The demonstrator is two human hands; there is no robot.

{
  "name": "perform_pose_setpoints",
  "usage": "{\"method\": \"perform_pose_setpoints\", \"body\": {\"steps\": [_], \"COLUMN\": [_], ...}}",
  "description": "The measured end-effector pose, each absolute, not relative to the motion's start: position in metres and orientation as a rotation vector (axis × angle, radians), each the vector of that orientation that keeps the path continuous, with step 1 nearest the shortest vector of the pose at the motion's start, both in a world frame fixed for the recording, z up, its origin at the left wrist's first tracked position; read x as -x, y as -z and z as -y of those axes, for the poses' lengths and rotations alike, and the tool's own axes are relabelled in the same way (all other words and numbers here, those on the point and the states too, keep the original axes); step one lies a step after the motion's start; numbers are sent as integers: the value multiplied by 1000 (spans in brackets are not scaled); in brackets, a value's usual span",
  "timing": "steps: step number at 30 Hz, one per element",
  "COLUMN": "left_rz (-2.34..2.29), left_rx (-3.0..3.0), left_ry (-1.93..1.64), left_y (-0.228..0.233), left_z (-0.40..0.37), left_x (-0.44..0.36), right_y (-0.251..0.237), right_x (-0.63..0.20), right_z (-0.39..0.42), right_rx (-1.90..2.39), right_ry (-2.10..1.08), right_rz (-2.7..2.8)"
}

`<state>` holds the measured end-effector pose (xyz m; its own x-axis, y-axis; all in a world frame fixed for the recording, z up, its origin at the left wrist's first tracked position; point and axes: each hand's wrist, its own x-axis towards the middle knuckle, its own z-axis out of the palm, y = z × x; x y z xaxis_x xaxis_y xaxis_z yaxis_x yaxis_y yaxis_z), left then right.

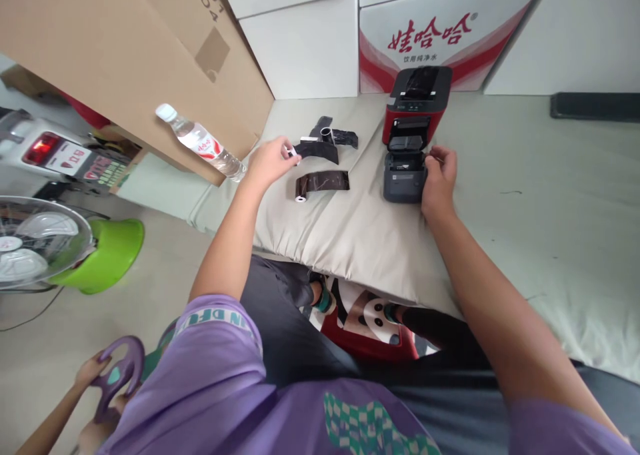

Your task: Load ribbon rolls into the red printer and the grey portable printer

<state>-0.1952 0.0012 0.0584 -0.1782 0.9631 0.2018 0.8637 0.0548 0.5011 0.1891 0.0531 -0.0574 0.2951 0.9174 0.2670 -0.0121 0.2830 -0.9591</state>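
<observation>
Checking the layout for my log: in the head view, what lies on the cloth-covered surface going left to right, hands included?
Water bottle → left hand → black ribbon roll → red and grey label printer → right hand.

head camera looks forward and down, close over the lap.

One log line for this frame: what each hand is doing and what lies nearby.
left hand: grips ribbon roll by its white core | right hand: on open red printer | nearby: second ribbon roll, water bottle
</observation>
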Motion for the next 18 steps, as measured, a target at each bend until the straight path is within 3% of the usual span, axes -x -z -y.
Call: {"method": "perform_pose_setpoints", "body": {"steps": [4, 7, 11, 18], "left_rz": [-2040, -1998, -2090, -1880], "left_rx": [-1720, -1746, -1869, -1796], "left_ry": [-54, 78, -35, -625], "left_y": [-65, -60, -44, -44], "left_z": [17, 23, 24, 11], "left_x": [184, 174, 159, 138], "right_y": [56, 57, 60, 56], "right_x": [-189, -189, -190, -189], "right_z": [-53, -54, -55, -52], "right_rx": [1089, 1096, 1084, 1095], "right_ry": [-835, -813, -825, -840], "right_rz": [1070, 1081, 1084, 1080]}}
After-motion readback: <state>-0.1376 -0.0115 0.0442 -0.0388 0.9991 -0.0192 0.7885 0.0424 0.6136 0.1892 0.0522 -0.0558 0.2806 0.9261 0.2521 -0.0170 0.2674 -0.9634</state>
